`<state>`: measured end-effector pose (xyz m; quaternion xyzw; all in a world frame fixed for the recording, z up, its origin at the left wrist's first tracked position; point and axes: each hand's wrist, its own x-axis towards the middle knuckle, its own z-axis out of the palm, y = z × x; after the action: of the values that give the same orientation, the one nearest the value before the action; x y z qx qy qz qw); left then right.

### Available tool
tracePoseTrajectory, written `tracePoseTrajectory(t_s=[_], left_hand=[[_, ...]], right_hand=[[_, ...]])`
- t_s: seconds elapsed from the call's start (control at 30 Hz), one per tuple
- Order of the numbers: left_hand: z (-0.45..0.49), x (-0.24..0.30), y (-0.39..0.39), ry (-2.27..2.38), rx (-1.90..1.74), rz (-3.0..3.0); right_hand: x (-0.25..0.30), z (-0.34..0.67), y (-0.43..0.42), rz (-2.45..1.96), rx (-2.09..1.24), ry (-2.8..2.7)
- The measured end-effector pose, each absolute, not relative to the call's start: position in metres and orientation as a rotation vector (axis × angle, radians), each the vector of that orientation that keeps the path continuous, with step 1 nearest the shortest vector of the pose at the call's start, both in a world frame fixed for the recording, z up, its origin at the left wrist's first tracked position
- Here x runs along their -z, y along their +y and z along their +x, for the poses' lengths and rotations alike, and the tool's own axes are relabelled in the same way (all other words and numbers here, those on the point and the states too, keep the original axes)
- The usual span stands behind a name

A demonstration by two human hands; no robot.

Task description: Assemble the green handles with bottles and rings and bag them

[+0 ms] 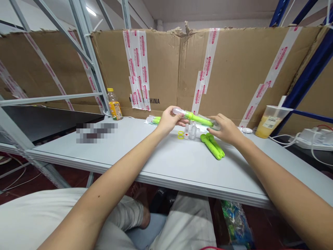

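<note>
My left hand (169,119) is closed around the left end of a bright green stick in clear plastic (201,119), held tilted just above the table. At its right end, my right hand (225,127) grips the clear plastic with thumb and fingers. Below lie two green handle-like pieces (212,146), side by side on the table. Small clear bottles (193,131) stand under the stick, and yellow rings (180,134) lie to their left. Behind my left hand, another green piece in clear wrapping (155,120) is partly hidden.
The grey-white table (161,159) ends at a cardboard wall (161,66). A yellow-capped drink bottle (114,106) stands back left, beside a metal frame. At right are a plastic cup of yellow drink (269,123), white cables and a power strip (316,139). A blurred patch covers something at left.
</note>
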<state>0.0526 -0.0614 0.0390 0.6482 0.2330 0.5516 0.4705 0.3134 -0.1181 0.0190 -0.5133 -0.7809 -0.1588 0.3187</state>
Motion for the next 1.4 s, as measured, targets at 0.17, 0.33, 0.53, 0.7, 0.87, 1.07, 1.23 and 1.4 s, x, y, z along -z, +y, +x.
tracePoseTrajectory(t_s=[0.17, 0.33, 0.53, 0.7, 0.87, 1.07, 1.23, 1.4], left_hand=[[0.057, -0.036, -0.06, 0.524, -1.304, 1.524], [0.059, -0.034, -0.059, 0.498, -1.297, 1.527], [0.057, -0.031, -0.054, 0.458, -1.356, 1.558], [0.054, -0.035, -0.057, 0.47, -1.361, 1.713], [0.048, -0.042, -0.061, 0.6, -1.344, 1.874], [0.043, -0.042, -0.059, 0.78, -1.347, 2.114], [0.04, -0.041, -0.059, 0.896, -1.409, 2.374], [0.035, -0.04, -0.059, 0.839, -1.441, 2.752]], right_hand=[[-0.017, 0.307, -0.119, -1.347, 0.43, -2.03], [-0.016, 0.305, -0.119, -1.358, 0.428, -2.018], [-0.016, 0.306, -0.118, -1.36, 0.426, -2.03], [-0.016, 0.307, -0.118, -1.332, 0.405, -2.04], [-0.017, 0.308, -0.118, -1.295, 0.402, -2.05], [-0.018, 0.307, -0.121, -1.29, 0.43, -2.053], [-0.018, 0.307, -0.122, -1.291, 0.444, -2.046], [-0.017, 0.307, -0.12, -1.278, 0.472, -2.054]])
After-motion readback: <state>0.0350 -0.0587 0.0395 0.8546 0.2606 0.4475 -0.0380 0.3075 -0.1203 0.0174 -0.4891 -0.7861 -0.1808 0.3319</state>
